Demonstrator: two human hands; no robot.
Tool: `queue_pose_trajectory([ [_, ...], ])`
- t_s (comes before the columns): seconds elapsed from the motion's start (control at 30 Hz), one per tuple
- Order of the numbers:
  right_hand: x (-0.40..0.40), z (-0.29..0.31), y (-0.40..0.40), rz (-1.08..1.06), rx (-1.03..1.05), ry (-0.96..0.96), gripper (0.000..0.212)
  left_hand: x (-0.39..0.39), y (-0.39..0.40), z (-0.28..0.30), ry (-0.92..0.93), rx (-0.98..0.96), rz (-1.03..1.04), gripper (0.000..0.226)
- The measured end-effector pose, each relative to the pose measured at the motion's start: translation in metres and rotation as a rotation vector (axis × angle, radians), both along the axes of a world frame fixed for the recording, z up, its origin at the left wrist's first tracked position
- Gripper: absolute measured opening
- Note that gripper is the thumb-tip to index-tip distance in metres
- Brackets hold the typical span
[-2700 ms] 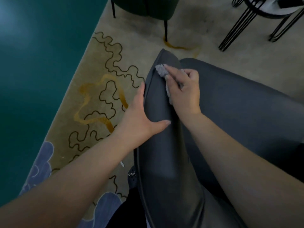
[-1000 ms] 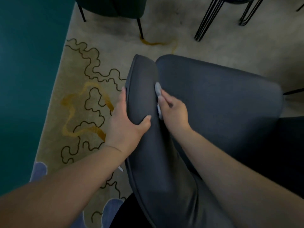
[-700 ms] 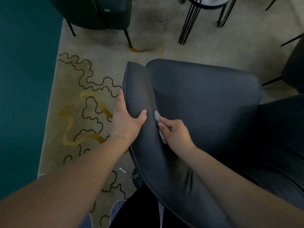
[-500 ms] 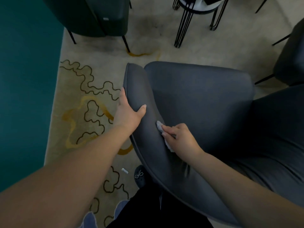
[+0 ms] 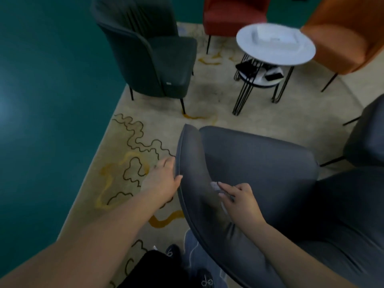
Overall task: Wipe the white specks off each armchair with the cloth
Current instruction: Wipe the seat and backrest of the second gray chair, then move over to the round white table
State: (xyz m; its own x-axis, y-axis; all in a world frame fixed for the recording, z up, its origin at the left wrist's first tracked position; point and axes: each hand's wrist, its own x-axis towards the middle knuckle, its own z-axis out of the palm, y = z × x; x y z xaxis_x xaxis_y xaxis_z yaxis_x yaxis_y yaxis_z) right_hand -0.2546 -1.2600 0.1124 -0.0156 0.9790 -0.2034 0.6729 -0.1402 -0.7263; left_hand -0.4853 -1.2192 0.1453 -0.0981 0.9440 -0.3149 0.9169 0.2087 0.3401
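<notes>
The left hand (image 5: pixel 164 179) lies on the outer edge of the grey fabric armchair's (image 5: pixel 259 163) near wing, thumb hooked over the piped rim and fingers down the outside, so its grip clasps that edge; just to its right, on the inner face of the same wing, the right hand (image 5: pixel 239 199) has its grip pinched on the small pale cloth (image 5: pixel 216 187), only a scrap of which shows past the fingertips; the cloth touches the fabric, pointing up the wing toward its rounded tip. The wing's long axis runs from the viewer away toward the round white tabletop (image 5: pixel 276 46); the right hand is nearer any unwiped stretch, which judging by this lies further along that axis. Blur hides any white specks.
</notes>
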Motion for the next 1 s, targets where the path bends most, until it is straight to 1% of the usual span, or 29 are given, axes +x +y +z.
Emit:
queue_pose_trajectory([
  [0.17,-0.017,0.035,0.031,-0.032,0.053,0.025,0.035,-0.026,-0.005,0.028,0.006,0.045,-0.007,0.064],
  [0.3,-0.051,0.059,0.061,-0.074,0.085,0.045,0.034,-0.057,0.015,0.047,0.022,0.071,-0.096,0.063],
  [0.5,-0.115,0.081,0.115,-0.149,0.135,0.04,0.035,-0.123,0.071,0.066,0.072,0.147,-0.233,0.063],
  [0.73,-0.179,0.092,0.178,-0.261,0.191,0.025,0.036,-0.206,0.144,0.068,0.184,0.201,-0.39,0.065],
  [0.83,-0.192,0.095,0.201,-0.267,0.241,-0.019,0.035,-0.224,0.179,0.068,0.2,0.213,-0.425,0.067],
  [1.0,-0.192,0.103,0.242,-0.301,0.234,-0.041,0.035,-0.222,0.236,0.072,0.189,0.242,-0.47,0.069],
])
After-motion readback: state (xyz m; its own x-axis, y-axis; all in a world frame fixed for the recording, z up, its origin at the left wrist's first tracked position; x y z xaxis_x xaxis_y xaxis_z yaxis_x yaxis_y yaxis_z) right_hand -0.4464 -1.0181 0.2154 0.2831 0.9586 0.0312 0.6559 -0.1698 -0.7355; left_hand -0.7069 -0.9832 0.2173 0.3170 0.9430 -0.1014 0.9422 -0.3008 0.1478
